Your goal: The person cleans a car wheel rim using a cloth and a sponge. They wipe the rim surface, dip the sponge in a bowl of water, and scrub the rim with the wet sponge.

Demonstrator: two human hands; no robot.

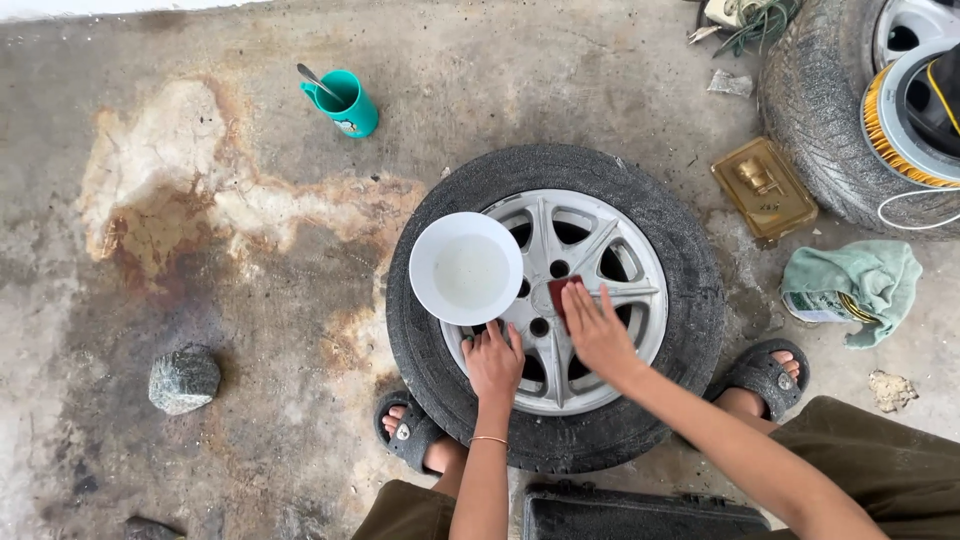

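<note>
A car wheel with a black tyre and a silver alloy rim lies flat on the concrete in front of me. My left hand holds the near edge of a white bowl of cloudy water that rests on the rim's left side. My right hand lies flat near the hub, pressing a dark red sponge under its fingertips.
A teal cup with a spoon stands at the back left. A grey stone lies left. A brass plate, a second tyre, a green cloth over a can lie right. A black case sits near my feet.
</note>
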